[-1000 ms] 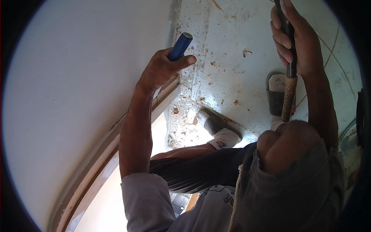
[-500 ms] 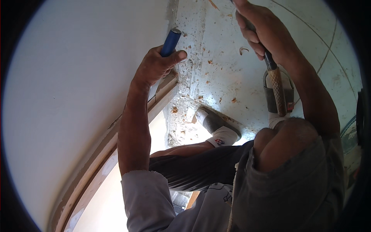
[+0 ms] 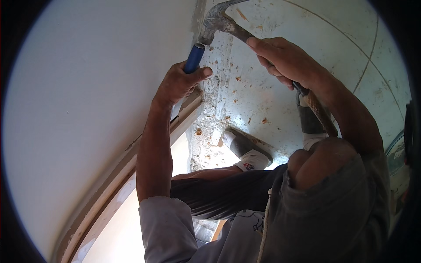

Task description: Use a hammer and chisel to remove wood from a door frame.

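- Filling the left side, a white wall meets a wooden frame.
- Left hand: fingers curled round a blue handle, thumb jutting out, near the left edge of the floor, beside the frame's end.
- Hammer: head just at the handle's top; whether they touch, I cannot tell.
- Left slipper, among brown scraps.
- Right hand: closed round the hammer's shaft, above the floor.
- Right slipper, partly hidden behind the patterned grip.
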The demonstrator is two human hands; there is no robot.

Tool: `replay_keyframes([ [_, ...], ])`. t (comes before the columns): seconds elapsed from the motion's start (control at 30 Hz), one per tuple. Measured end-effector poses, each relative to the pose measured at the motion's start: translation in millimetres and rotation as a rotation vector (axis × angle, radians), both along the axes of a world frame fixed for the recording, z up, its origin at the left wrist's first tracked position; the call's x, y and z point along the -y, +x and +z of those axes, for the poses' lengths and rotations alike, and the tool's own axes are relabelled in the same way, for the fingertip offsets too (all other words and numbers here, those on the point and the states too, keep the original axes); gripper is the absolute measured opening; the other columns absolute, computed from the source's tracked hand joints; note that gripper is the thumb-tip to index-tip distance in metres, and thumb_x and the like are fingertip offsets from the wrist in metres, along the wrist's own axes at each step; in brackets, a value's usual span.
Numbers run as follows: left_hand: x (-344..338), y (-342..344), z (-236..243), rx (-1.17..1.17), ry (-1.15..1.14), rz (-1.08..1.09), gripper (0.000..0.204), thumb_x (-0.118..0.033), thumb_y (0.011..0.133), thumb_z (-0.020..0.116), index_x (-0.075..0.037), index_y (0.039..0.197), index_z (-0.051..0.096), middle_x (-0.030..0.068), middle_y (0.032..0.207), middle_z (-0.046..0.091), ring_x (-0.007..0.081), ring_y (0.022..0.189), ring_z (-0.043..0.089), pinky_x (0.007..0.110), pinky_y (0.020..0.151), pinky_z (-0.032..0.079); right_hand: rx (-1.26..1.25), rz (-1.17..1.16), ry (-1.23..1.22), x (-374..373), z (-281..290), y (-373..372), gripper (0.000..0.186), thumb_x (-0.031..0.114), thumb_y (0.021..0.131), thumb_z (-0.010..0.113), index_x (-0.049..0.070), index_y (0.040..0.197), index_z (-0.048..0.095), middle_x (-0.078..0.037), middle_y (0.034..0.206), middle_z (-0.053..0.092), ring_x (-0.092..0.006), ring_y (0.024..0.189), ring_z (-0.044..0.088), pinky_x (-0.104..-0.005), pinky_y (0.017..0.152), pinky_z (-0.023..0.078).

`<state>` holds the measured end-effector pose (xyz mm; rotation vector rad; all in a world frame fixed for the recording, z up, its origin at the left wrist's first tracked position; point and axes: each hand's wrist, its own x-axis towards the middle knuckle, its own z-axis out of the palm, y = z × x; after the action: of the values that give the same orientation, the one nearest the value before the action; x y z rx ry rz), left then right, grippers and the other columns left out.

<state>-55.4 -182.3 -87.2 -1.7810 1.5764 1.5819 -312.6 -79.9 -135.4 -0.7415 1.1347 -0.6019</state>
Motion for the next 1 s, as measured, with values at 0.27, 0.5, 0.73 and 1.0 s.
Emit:
replay_keyframes([
  [0.27,1,-3,0,0.004,-0.001,-0.009,0.044,-0.043,0.079,0.078,-0.014,0.067,0.048,-0.0084,0.051,0.037,0.002,0.04,0.03,0.022,0.039,0.023,0.061,-0.429,0.007,13,3,-14,0.055,0.062,0.094,0.041,0.011,0.072,0.047,0.006,0.048,0.037,-0.0061,0.033,0.035,-0.024,0.032,0.034],
  [0.5,1,3,2,0.032,0.001,-0.061,0.048,-0.049,0.073,0.08,-0.005,0.074,0.061,-0.003,0.055,0.046,0.007,0.047,0.042,0.026,0.046,0.034,0.033,-0.251,-0.012,-5,0,-3,0.055,0.062,0.093,0.043,0.013,0.069,0.043,0.008,0.047,0.033,-0.0037,0.033,0.03,-0.0219,0.031,0.03],
  [0.73,-1,-2,3,0.044,0.02,-0.105,0.047,-0.048,0.074,0.08,-0.007,0.069,0.057,-0.0039,0.054,0.045,0.007,0.048,0.041,0.027,0.047,0.034,0.006,-0.242,-0.036,-10,2,-8,0.053,0.058,0.095,0.043,0.011,0.07,0.045,0.006,0.049,0.035,-0.0045,0.033,0.032,-0.0248,0.031,0.03],
  [1.0,-2,-6,6,0.024,0.066,-0.067,0.046,-0.047,0.075,0.079,-0.01,0.067,0.053,-0.0047,0.055,0.044,0.0061,0.047,0.04,0.026,0.046,0.033,0.059,-0.468,0.009,-10,5,-15,0.055,0.063,0.093,0.042,0.012,0.071,0.044,0.008,0.048,0.033,-0.0034,0.033,0.031,-0.0224,0.031,0.03],
])
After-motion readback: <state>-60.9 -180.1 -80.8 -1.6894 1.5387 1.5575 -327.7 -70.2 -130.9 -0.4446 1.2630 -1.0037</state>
